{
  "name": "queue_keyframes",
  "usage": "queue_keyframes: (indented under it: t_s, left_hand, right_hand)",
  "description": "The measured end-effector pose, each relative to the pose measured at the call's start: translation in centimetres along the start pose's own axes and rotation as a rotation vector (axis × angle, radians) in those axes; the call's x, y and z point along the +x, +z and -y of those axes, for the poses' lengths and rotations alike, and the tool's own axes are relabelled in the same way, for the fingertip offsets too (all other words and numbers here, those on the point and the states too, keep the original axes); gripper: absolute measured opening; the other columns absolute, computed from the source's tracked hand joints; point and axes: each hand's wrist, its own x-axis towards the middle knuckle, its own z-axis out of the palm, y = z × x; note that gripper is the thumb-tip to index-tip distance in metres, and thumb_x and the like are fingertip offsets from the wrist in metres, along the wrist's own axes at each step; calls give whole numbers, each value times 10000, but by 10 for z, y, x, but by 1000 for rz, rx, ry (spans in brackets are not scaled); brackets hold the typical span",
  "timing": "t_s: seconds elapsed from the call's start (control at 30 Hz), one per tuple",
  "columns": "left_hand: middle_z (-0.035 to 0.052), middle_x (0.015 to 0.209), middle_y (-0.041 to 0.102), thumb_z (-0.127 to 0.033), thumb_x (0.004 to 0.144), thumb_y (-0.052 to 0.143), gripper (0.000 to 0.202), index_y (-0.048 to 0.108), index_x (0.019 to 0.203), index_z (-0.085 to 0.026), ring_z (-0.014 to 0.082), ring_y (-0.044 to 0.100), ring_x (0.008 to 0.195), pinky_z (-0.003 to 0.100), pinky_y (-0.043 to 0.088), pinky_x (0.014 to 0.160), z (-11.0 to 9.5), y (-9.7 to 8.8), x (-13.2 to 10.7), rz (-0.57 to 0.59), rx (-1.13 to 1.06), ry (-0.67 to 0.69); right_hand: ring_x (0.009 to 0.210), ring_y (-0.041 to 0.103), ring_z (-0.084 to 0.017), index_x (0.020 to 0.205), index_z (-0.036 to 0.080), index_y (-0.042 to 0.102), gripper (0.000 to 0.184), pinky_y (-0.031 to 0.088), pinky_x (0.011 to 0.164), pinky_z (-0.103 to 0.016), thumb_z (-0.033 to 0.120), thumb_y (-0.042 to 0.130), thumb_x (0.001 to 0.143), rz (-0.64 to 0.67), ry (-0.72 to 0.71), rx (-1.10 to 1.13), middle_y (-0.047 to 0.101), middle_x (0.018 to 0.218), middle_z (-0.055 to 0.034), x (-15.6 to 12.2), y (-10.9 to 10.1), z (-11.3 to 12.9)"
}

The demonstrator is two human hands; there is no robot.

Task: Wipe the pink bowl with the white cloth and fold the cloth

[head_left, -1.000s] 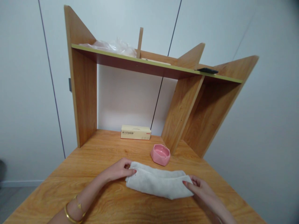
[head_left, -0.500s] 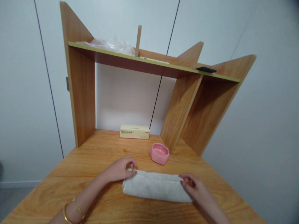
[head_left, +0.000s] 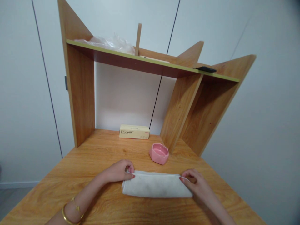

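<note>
A folded pale grey cloth [head_left: 157, 186] lies as a long strip near the front of the wooden desk. At its upper left corner my left hand [head_left: 123, 171] pinches the edge between thumb and curled fingers. My right hand [head_left: 193, 179] grips the upper right edge in the same way, thumb on top. Just beyond the cloth sits a pink angular ashtray [head_left: 159, 153], touched by neither hand. Fingertips under the cloth's edge are partly hidden.
A cream carton [head_left: 134, 132] with printed lettering stands at the back of the desk [head_left: 103, 150]. Above is a wooden shelf [head_left: 133, 62] on upright panels, carrying a clear plastic bag [head_left: 113, 43] and a flat black object [head_left: 206, 69]. The right panel [head_left: 182, 109] rises behind the ashtray.
The cloth's near edge has moved slightly away from me, and the strip looks narrower. My right hand now pinches its upper edge more closely. The view has shifted a little.
</note>
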Motion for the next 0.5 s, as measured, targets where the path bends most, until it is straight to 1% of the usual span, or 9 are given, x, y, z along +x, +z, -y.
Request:
queue_keyframes:
  t_s: [0.1,0.2,0.27,0.33,0.37,0.43,0.5]
  left_hand:
    - [2,739,571,-276,684,512,139,556,740,-156,137,518,693,212,372,606,1,-1,0,-37,22,-33]
    - [8,790,572,-263,663,532,145,561,774,-175,156,526,719,228,373,607,1,-1,-1,-64,166,-92]
    - [18,868,563,-257,670,533,195,564,850,-191,165,532,757,240,385,636,-3,0,-2,-108,237,-84]
    - [27,941,552,-242,708,506,223,562,921,-205,168,536,812,247,394,687,-11,1,-3,-148,266,-11]
    - [29,968,549,-233,737,481,225,563,946,-214,166,537,838,246,394,710,-16,2,-4,-150,271,44]
    - [17,998,555,-216,793,425,237,570,978,-242,156,543,871,232,395,725,-27,7,-6,-89,281,185]
    - [-6,1027,557,-201,827,382,291,550,1044,-297,140,555,874,223,396,733,-37,15,-8,-15,315,298]
  right_hand:
    - [748,535,-203,718,183,604,290,385,709,-302,454,503,688,-12,49,20,611,752,-71,3,7,-3]
    - [656,532,-189,720,166,589,350,385,615,-284,503,513,663,-10,187,-9,602,680,-56,1,13,-8]
    - [604,518,-171,692,165,575,362,366,559,-266,521,527,645,29,267,-6,588,630,-40,-2,12,-10]
    - [571,498,-156,648,170,552,347,344,523,-255,516,547,617,89,303,14,570,593,-26,-4,10,-11]
    - [562,488,-151,626,173,534,333,337,514,-252,505,556,600,113,312,28,560,582,-22,-4,10,-11]
    - [549,467,-141,588,185,484,300,328,501,-245,475,561,574,136,327,71,530,558,-8,-4,9,-10]
    - [536,446,-128,582,200,432,276,324,492,-236,449,550,565,118,333,141,489,539,15,-2,9,-7]
